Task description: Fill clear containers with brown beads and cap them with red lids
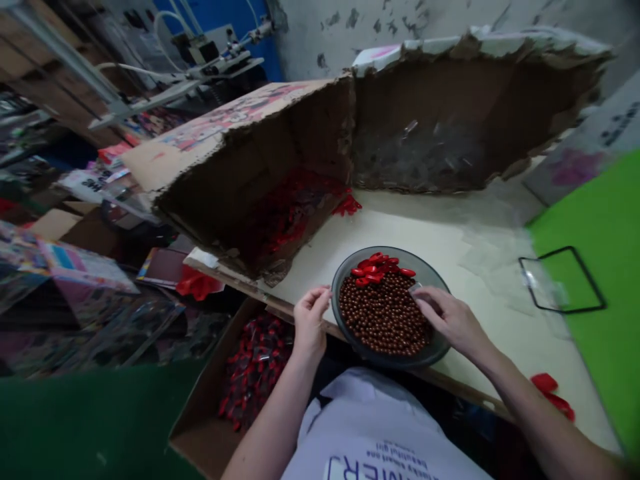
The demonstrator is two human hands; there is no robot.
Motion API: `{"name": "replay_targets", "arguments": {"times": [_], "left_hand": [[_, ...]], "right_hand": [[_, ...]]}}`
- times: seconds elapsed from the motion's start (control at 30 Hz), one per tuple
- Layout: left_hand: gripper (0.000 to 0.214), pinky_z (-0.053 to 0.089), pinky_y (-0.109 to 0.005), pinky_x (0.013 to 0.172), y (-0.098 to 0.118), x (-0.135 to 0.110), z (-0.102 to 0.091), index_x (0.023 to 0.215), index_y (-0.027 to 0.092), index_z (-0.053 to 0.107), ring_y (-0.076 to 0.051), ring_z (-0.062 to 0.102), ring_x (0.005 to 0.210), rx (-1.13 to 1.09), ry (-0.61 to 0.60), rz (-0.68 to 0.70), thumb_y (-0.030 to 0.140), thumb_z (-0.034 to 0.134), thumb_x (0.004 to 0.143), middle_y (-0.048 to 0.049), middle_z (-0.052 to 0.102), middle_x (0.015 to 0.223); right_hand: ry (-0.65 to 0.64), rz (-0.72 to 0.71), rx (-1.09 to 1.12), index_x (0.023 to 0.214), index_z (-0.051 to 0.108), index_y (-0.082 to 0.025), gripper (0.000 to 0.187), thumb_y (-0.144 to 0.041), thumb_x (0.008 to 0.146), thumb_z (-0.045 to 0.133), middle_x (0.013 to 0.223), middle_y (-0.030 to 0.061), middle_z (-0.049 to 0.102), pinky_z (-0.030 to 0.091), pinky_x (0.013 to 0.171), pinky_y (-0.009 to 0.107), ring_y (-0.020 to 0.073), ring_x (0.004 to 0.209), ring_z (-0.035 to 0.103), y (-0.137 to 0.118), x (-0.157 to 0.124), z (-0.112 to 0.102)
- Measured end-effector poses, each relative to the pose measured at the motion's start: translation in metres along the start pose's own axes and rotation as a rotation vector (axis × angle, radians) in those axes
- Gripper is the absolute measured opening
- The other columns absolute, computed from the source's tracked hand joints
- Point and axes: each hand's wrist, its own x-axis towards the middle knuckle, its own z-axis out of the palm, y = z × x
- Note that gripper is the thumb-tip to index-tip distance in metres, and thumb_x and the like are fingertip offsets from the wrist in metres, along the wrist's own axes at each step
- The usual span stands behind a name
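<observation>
A round grey bowl [434, 265] stands at the table's front edge, filled with shiny brown beads [383, 317]. Several glossy red plastic pieces [376, 269] lie on the beads along the far side. At the bowl's left rim, my left hand [312, 319] is closed with thumb and fingertips pinched; whatever it may hold is too small to make out. Over the bowl's right side, my right hand [447, 317] pinches a small clear plastic piece [415, 288] between thumb and forefinger, just above the beads.
A torn-open carton [240, 173] with red pieces lies at the back left; another carton [450, 113] holds clear plastic parts. Below the table's left edge is a box [195, 427] of red-and-clear items. A black wire frame [565, 310] and red pieces [553, 393] are at right.
</observation>
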Motion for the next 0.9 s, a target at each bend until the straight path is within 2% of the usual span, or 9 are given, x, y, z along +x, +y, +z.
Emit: {"name": "replay_targets", "arguments": {"times": [0.07,0.2,0.37,0.47,0.53,0.6,0.67,0.77,0.9], "left_hand": [[0.020,0.041,-0.020,0.067,0.007,-0.006,0.004,0.070,0.014,0.066,-0.009,0.057,0.073,-0.123,-0.024,-0.088,0.031,0.076,0.063,-0.0037,0.065,0.091],[0.020,0.041,-0.020,0.066,0.014,-0.007,-0.004,0.069,0.014,0.066,-0.008,0.057,0.071,-0.212,0.004,-0.115,0.029,0.077,0.060,-0.0032,0.065,0.092],[0.021,0.039,-0.021,0.064,0.011,0.002,-0.021,0.069,0.014,0.066,-0.007,0.056,0.068,-0.176,0.061,-0.100,0.029,0.077,0.058,-0.0045,0.066,0.092],[0.023,0.039,-0.021,0.063,0.007,0.007,-0.030,0.070,0.014,0.066,-0.008,0.056,0.067,-0.162,0.090,-0.079,0.030,0.077,0.058,-0.0038,0.067,0.089],[0.024,0.039,-0.021,0.064,0.005,0.011,-0.037,0.070,0.014,0.066,-0.009,0.057,0.069,-0.146,0.121,-0.064,0.030,0.078,0.057,-0.0029,0.067,0.085],[0.026,0.039,-0.021,0.064,0.003,0.014,-0.044,0.070,0.014,0.066,-0.010,0.058,0.071,-0.124,0.150,-0.053,0.031,0.079,0.056,-0.0019,0.065,0.079],[0.029,0.039,-0.021,0.064,0.001,0.016,-0.049,0.073,0.014,0.066,-0.010,0.058,0.072,-0.106,0.165,-0.057,0.031,0.081,0.056,-0.0008,0.064,0.075],[0.032,0.039,-0.021,0.064,-0.002,0.015,-0.055,0.077,0.013,0.066,-0.010,0.057,0.071,-0.097,0.162,-0.100,0.031,0.082,0.055,0.0003,0.062,0.073],[0.032,0.041,-0.021,0.067,-0.007,0.011,-0.055,0.078,0.013,0.066,-0.010,0.057,0.069,-0.090,0.135,-0.144,0.031,0.081,0.056,0.0008,0.061,0.071]], "right_hand": [[-0.113,0.026,0.043,0.108,0.058,-0.027,0.027,-0.043,0.088,0.051,0.099,0.0036,0.070,0.054,0.075,0.035,0.0199,0.079,0.067,-0.001,0.003,0.011],[-0.233,0.066,0.069,0.120,0.053,-0.026,0.043,-0.044,0.081,0.060,0.089,0.0026,0.073,0.056,0.068,0.033,0.0221,0.075,0.070,0.014,0.008,0.032],[-0.245,-0.098,-0.281,0.109,0.062,-0.030,0.028,-0.041,0.088,0.048,0.089,0.0029,0.072,0.053,0.066,0.035,0.0233,0.075,0.069,0.031,0.014,0.036],[-0.240,-0.156,-0.546,0.094,0.067,-0.027,0.026,-0.041,0.090,0.046,0.090,0.0070,0.066,0.049,0.061,0.033,0.0225,0.075,0.064,0.035,0.025,0.028],[-0.242,-0.180,-0.690,0.081,0.066,-0.022,0.025,-0.030,0.091,0.044,0.086,0.0088,0.063,0.046,0.061,0.032,0.0216,0.074,0.061,0.035,0.034,0.028],[-0.260,-0.226,-0.753,0.077,0.064,-0.019,0.025,-0.015,0.088,0.042,0.086,0.0100,0.062,0.046,0.064,0.032,0.0223,0.078,0.060,0.030,0.041,0.035],[-0.305,-0.292,-0.716,0.080,0.064,-0.017,0.025,-0.007,0.085,0.042,0.088,0.0115,0.063,0.046,0.067,0.033,0.0241,0.083,0.059,0.019,0.043,0.048],[-0.373,-0.358,-0.599,0.084,0.065,-0.017,0.026,-0.005,0.085,0.042,0.091,0.0123,0.063,0.046,0.069,0.033,0.0242,0.085,0.059,0.000,0.042,0.068],[-0.421,-0.342,-0.348,0.093,0.067,-0.019,0.022,-0.012,0.089,0.046,0.091,0.0073,0.064,0.048,0.074,0.030,0.0185,0.082,0.062,-0.010,0.039,0.072]]}}
